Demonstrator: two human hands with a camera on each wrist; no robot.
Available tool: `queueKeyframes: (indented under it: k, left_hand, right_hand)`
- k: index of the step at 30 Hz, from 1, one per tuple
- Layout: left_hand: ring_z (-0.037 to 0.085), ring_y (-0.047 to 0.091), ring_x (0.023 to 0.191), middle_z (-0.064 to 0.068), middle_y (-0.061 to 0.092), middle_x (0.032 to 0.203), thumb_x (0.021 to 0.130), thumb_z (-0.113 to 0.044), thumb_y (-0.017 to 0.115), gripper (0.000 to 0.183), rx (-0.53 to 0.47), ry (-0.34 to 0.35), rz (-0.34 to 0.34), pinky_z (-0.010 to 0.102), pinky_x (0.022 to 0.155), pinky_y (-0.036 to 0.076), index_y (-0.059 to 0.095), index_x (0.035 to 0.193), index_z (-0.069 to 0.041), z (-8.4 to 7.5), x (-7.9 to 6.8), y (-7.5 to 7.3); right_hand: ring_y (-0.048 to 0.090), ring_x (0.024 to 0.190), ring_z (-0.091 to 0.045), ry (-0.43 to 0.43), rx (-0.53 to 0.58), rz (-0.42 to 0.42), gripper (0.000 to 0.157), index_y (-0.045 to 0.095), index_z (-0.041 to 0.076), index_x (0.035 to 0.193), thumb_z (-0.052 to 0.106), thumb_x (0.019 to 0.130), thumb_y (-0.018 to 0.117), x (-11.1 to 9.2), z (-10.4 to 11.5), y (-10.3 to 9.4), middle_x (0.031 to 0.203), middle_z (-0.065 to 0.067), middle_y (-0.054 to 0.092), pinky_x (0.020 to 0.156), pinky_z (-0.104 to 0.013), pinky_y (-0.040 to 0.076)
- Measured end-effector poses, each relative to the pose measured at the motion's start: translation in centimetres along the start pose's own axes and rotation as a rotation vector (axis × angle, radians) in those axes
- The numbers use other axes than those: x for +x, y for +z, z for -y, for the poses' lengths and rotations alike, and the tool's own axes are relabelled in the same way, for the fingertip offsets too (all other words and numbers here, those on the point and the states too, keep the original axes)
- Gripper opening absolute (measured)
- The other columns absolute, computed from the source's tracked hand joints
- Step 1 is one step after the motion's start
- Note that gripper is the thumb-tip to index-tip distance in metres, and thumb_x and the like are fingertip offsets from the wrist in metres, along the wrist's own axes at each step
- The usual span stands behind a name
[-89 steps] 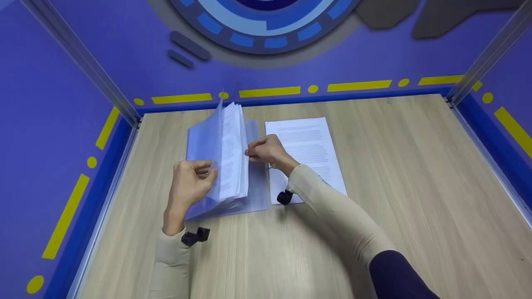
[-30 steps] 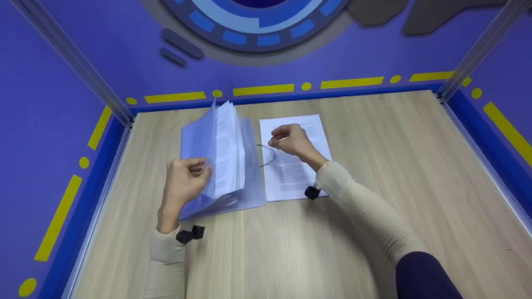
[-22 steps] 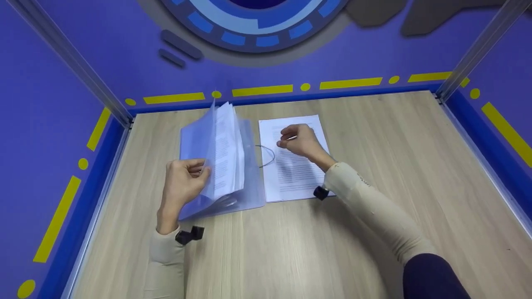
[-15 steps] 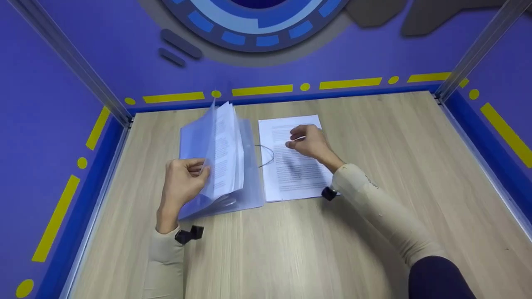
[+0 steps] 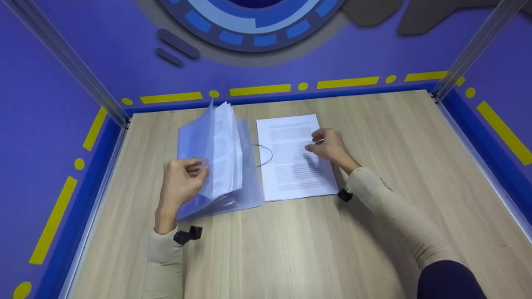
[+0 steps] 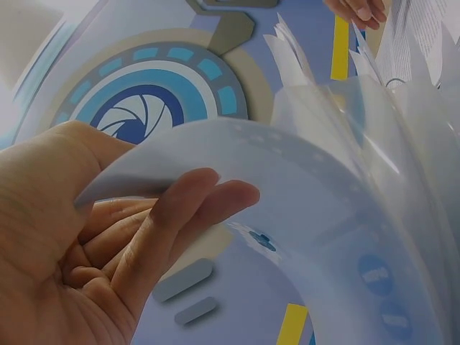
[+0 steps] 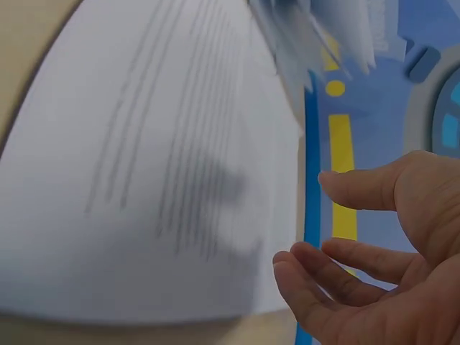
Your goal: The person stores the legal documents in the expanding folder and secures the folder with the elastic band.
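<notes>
My left hand (image 5: 183, 182) pinches the raised clear cover of a plastic folder (image 5: 195, 141) between thumb and fingers. In the left wrist view that cover (image 6: 287, 158) bends in a curve out of the grip. Several printed sheets (image 5: 224, 153) stand up inside the folder beside the cover. A thin dark elastic cord (image 5: 271, 155) loops out from the folder's right edge over a stack of printed paper (image 5: 291, 166) lying flat. Above the right side of that stack hovers my right hand (image 5: 330, 145), fingers relaxed and parted, holding nothing; the right wrist view shows the gap between thumb and fingertips.
The wooden table (image 5: 257, 257) has blue panels (image 5: 124, 50) with yellow marks on the left, back and right. Metal posts (image 5: 75, 66) stand at the back corners. A small black camera sits on each wrist.
My right hand has let go of the folder's sheet edges and moved right, over the flat paper stack. My left hand keeps its pinch on the cover. The cord loop has come into sight.
</notes>
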State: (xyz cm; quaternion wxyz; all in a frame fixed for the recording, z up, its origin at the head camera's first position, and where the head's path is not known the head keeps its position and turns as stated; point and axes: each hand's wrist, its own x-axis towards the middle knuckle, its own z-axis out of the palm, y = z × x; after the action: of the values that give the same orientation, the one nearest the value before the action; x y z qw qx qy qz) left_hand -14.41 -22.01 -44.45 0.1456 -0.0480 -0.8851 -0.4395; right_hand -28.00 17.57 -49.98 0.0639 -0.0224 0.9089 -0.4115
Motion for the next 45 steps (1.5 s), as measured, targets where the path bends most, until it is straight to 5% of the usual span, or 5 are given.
queueKeyframes:
  k: [16, 45]
  left_hand:
    - [0.041, 0.081, 0.086, 0.029, 0.079, 0.1, 0.088, 0.002, 0.077, 0.02, -0.007, 0.011, -0.002, 0.041, 0.074, 0.068, 0.08, 0.106, 0.012, 0.2, 0.1, 0.1]
    - [0.041, 0.081, 0.087, 0.029, 0.079, 0.101, 0.089, 0.001, 0.077, 0.021, -0.014, 0.015, -0.001, 0.043, 0.075, 0.068, 0.08, 0.107, 0.012, 0.2, 0.1, 0.0]
  right_hand:
    - [0.069, 0.099, -0.034, -0.048, -0.105, -0.085, 0.044, 0.071, -0.011, 0.12, 0.007, 0.083, 0.087, -0.3, -3.9, -0.7, 0.113, -0.027, 0.074, 0.084, -0.043, 0.058]
    - [0.057, 0.082, -0.028, 0.052, -0.165, -0.136, 0.033, 0.063, -0.009, 0.1, -0.001, 0.077, 0.085, -0.1, -2.5, 0.5, 0.093, -0.017, 0.062, 0.067, -0.037, 0.05]
